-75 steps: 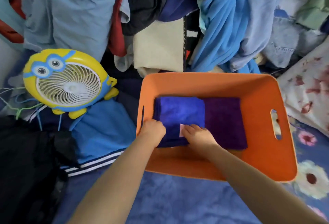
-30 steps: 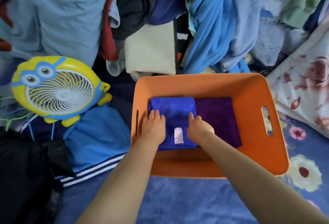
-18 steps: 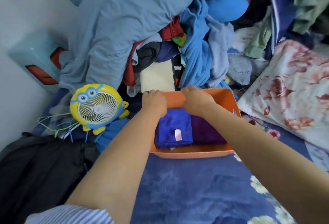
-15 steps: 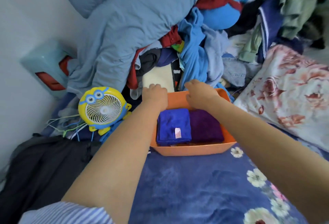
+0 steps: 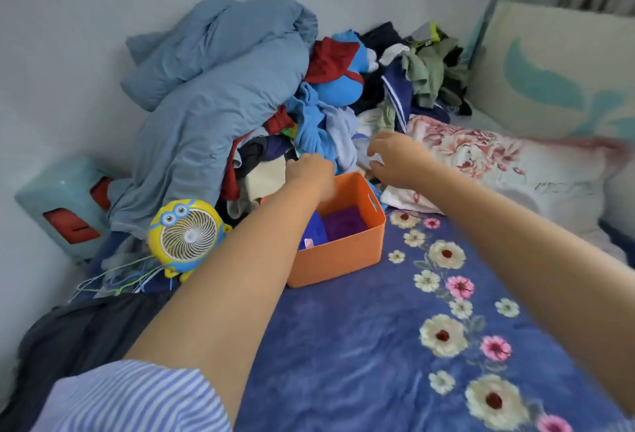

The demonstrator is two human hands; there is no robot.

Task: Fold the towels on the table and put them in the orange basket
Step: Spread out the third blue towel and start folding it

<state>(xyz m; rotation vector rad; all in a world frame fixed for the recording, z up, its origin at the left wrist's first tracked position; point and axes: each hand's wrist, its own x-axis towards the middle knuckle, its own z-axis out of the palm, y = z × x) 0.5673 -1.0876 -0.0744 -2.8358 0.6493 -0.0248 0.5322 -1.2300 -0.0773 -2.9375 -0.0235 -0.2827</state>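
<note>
Head view, near to far: striped sleeve (image 5: 137,397), then the orange basket (image 5: 338,256) just below both wrists, holding a folded blue towel (image 5: 311,230) beside a purple towel (image 5: 343,222). Left hand (image 5: 311,170) hangs curled over the far rim; whether it grips anything cannot be told. Right hand (image 5: 395,160), fingers loosely apart, holds nothing. Beyond the fingertips, a clothes pile (image 5: 309,115). Towels judged light, limp (best taken by folded edges).

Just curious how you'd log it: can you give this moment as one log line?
blue towel, purple towel: in orange basket | left hand: above far rim | right hand: beyond basket, empty
</note>
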